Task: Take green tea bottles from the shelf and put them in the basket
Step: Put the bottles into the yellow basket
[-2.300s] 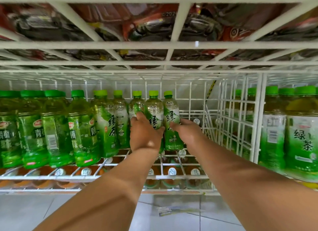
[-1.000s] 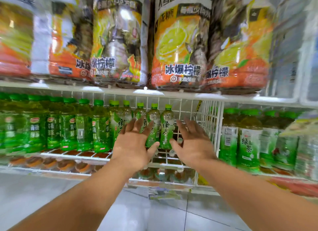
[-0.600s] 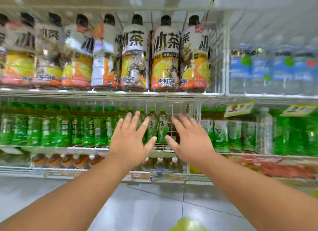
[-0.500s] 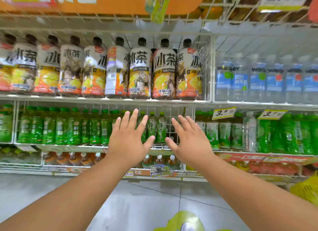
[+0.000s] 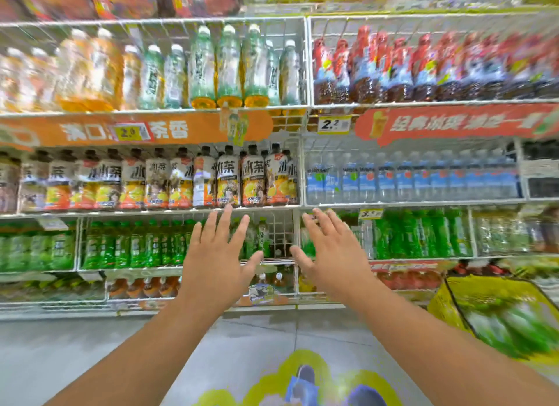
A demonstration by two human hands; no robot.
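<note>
left hand (image 5: 216,262): fingers spread, empty
right hand (image 5: 329,256): fingers spread, empty
green tea bottles (image 5: 262,237): on shelf (image 5: 187,211) beyond both hands, untouched
basket (image 5: 499,315): yellow, right of right hand

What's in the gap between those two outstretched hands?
In the head view, between the left hand and right hand shows white wire shelf grid with one green tea bottle at its left.

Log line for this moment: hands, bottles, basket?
left hand: open, empty | right hand: open, empty | green tea bottles: on shelf | basket: lower right
</note>
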